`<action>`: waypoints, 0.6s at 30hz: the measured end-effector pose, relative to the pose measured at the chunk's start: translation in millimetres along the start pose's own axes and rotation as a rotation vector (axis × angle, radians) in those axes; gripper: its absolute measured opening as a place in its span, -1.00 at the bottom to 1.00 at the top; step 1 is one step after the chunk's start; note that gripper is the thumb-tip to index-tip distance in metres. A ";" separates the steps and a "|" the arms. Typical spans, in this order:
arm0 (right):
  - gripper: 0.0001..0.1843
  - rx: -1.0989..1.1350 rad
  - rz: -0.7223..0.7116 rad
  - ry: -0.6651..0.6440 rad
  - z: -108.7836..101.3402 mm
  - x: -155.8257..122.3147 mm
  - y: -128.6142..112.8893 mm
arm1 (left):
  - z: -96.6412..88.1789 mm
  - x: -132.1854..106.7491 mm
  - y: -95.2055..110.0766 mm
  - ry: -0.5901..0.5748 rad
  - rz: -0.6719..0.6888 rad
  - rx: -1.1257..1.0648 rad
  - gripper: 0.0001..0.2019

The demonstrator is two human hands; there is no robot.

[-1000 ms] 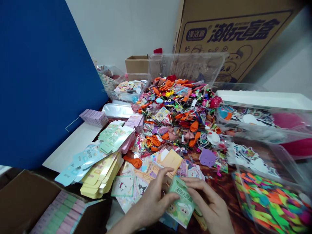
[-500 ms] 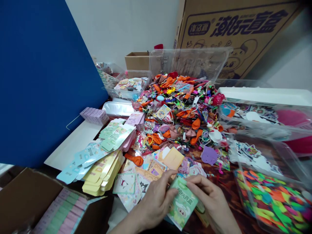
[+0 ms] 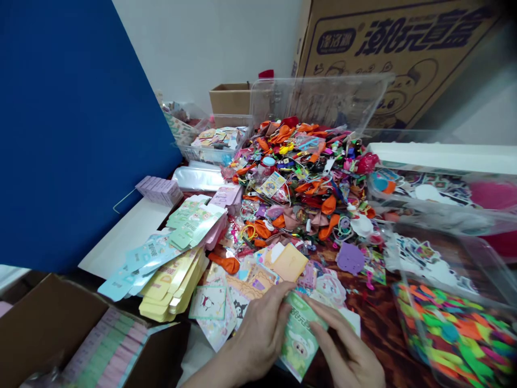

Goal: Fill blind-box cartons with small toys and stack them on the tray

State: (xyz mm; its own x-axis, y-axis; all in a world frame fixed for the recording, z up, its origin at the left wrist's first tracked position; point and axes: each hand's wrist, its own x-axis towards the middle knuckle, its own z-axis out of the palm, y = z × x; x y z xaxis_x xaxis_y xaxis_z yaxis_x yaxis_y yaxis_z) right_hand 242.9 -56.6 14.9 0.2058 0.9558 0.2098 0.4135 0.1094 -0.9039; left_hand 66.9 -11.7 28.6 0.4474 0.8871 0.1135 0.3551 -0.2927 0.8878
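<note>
A small green printed card box (image 3: 299, 342) is held between my two hands at the lower middle of the view. My left hand (image 3: 262, 328) grips its left side, fingers bent along the upper edge. From the right, my right hand (image 3: 343, 342) is closed on the box's right edge and upper corner. Just beyond the hands lie printed cards and stickers, among them a yellow card (image 3: 290, 261) and a green-edged square card (image 3: 207, 303). Part of a pale card shows behind my right fingers.
A heap of small toys and balloons (image 3: 299, 178) fills the table's middle. Flat yellow cartons (image 3: 173, 285) and green cartons (image 3: 197, 221) lie left. A brown box (image 3: 44, 328) holds packed cartons. Clear bins stand right, one with bright foam-like pieces (image 3: 456, 328).
My right hand has shifted its hold along the green box, and the box's top now looks closed over. The camera view has moved slightly.
</note>
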 end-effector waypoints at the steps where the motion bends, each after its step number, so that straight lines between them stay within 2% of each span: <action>1: -0.71 0.015 0.039 0.011 -0.3 0.2 0.7 | -0.3 1.5 1.0 0.002 -0.002 0.006 -0.62; 3: -0.71 0.047 0.082 0.016 -1.5 1.2 1.8 | -0.8 4.3 3.0 0.011 0.024 0.016 -0.60; 6: -0.80 0.090 0.067 -0.035 -1.7 3.0 3.7 | -1.0 5.8 4.2 -0.016 0.092 0.066 -0.62; 9: -0.82 0.103 0.098 -0.078 3.4 5.1 6.3 | -2.8 4.3 1.8 -0.092 0.087 0.183 -0.69; 11: -0.76 0.119 0.156 -0.120 8.9 7.4 8.1 | -9.0 5.6 -1.2 -0.113 0.070 0.289 -0.72; 13: -0.65 0.155 0.231 -0.118 13.5 10.4 10.3 | -22.2 12.5 -5.1 -0.088 0.053 0.447 -0.74; 16: -0.58 0.193 0.315 -0.103 15.5 16.1 15.6 | -53.5 33.4 -11.0 0.026 -0.034 0.770 -0.74; 18: -0.59 0.189 0.321 -0.155 14.9 20.1 19.6 | -75.3 49.0 -13.3 0.100 -0.086 0.854 -0.69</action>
State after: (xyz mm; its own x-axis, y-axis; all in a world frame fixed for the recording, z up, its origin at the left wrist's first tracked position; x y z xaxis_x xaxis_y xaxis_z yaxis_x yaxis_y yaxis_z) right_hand 241.9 -31.2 -4.1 0.1563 0.9777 -0.1403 0.1768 -0.1675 -0.9699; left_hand 22.3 62.5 55.9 0.3309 0.9338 0.1358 0.8976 -0.3559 0.2601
